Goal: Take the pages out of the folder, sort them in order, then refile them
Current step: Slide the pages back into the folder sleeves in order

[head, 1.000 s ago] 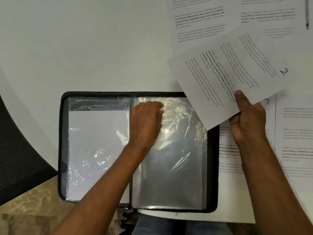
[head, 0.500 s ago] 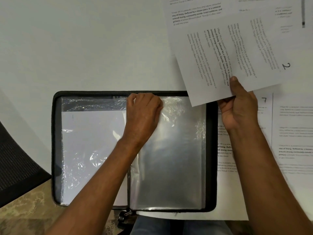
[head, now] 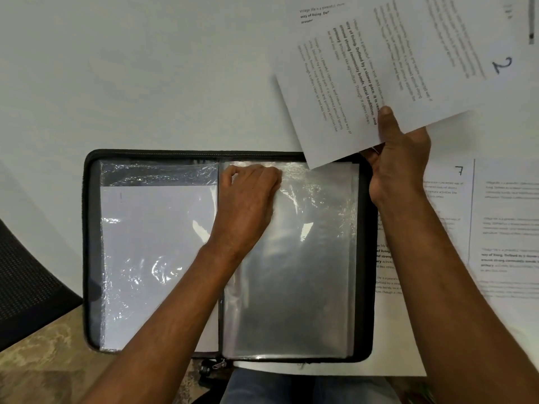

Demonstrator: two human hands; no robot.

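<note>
A dark chair cuts across the bench at far left; the bench above the folder lies bare. The folder lies open at the near edge, a filed sheet in its left sleeve. The left hand pinches the top edge of the right sleeve. The right hand grips page 2 by its near edge, its corner overhanging the folder's top right. Page 7 lies right, partly under the folder's edge.

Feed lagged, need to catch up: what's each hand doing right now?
Left hand: closed, pinching the top edge of the clear sleeve.
Right hand: closed, holding page 2.
</note>
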